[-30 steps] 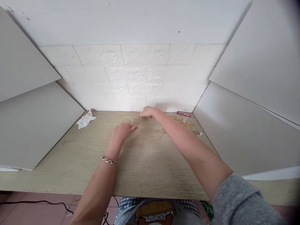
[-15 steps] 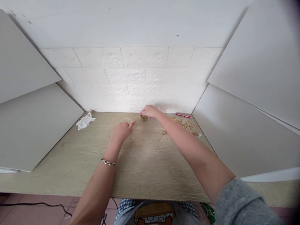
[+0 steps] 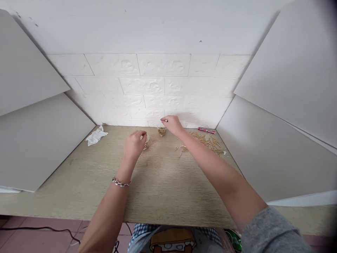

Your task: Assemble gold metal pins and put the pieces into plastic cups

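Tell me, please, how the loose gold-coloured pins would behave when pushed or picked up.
The pins look stiff, as each lies straight. Thin and seemingly round, they would probably roll when pushed, and may be fiddly to pinch from the tabletop.

Bright, soft, even light fills the scene, strongest on the white brick wall [image 3: 158,88], which glares pale just above the desk top [image 3: 163,182] and loses some of its texture there. A faint, diffuse shadow lies on the wall beside the right hand [image 3: 171,124], and the left hand [image 3: 134,146] casts only a weak smudge on the wood. The grey side boards [image 3: 34,140] sit a little dimmer. The wide lens bends everything outward: boards lean sharply, and the sleeve [image 3: 273,232] swells at the lower right. A dark smudge [image 3: 329,10] shades the top right corner. The tiny pins [image 3: 205,142] look soft, their edges slightly blurred
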Demonstrator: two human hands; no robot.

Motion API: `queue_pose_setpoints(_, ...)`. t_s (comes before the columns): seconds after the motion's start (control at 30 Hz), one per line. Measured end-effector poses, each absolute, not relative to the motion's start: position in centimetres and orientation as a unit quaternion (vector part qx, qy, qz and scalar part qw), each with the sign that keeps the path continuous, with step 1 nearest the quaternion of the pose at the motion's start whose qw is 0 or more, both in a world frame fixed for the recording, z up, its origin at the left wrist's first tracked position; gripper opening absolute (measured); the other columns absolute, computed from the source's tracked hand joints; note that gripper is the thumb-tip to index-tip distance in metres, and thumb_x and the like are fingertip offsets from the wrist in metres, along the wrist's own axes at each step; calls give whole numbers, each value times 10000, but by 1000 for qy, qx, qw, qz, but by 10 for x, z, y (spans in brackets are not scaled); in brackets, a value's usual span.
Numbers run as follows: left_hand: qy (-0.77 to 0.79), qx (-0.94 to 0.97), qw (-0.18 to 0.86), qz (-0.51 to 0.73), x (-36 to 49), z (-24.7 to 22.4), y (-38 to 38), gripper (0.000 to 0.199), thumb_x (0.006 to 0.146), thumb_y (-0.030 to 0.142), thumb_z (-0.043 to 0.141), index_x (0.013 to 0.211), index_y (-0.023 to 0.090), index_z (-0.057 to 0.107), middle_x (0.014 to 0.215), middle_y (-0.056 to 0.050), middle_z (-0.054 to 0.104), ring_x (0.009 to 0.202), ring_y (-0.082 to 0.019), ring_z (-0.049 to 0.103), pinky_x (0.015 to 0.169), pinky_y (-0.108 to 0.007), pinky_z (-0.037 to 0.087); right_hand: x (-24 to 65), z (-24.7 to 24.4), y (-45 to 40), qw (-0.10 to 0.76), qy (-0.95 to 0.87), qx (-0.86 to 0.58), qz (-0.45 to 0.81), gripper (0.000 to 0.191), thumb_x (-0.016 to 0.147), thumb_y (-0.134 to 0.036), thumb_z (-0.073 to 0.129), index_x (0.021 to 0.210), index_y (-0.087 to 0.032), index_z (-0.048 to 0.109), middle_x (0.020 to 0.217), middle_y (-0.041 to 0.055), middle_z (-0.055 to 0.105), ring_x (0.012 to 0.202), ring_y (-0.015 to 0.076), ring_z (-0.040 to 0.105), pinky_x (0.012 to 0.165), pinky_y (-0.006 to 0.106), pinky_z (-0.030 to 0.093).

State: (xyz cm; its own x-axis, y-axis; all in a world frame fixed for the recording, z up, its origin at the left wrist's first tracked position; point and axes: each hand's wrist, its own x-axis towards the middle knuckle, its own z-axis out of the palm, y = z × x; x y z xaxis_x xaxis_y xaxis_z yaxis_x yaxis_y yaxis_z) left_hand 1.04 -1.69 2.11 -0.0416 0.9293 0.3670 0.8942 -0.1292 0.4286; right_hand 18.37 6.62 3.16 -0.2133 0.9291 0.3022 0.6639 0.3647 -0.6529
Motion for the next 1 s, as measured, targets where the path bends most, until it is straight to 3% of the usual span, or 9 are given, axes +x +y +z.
queue_pose_setpoints(0.1,626,674,173,354,19,26,-22,306,752,388,478,914,183,636,843,-34,662,655,-137,574,609,-239,433,187,23,45,442,-740,-471,188,224,772,-191,470,896,-182,656,946,23,651,892,124,578,821,236,408)
queue_pose_setpoints(0.2,565,643,338,390,27,25,-25,385,697,454,540,918,153,634,718,-31,654,468,-84,499,476,-216,393,195,7,15,493,-702,-452,243,200,746,-215,506,873,-178,656,893,33,657,824,133,593,776,257,437)
queue_pose_setpoints(0.4,458,611,511,395,43,13,-28,414,655,455,591,915,135,627,879,-81,654,430,-40,455,434,-199,375,210,-22,-36,514,-573,-451,451,318,673,-208,587,989,-172,598,884,58,662,820,157,610,731,292,472)
queue_pose_setpoints(0.6,442,608,549,366,59,-1,-32,382,644,422,615,888,129,630,813,-61,651,457,-45,468,466,-198,396,214,-21,-55,527,-561,-475,428,345,661,-254,609,997,-182,581,806,38,668,758,156,615,745,314,461)
queue_pose_setpoints(1.0,413,691,515,294,60,-6,-30,265,714,357,549,857,161,656,764,-21,637,551,-72,518,558,-202,426,212,-35,-52,526,-535,-489,444,360,645,-238,597,996,-167,562,782,36,646,728,141,600,725,292,456)
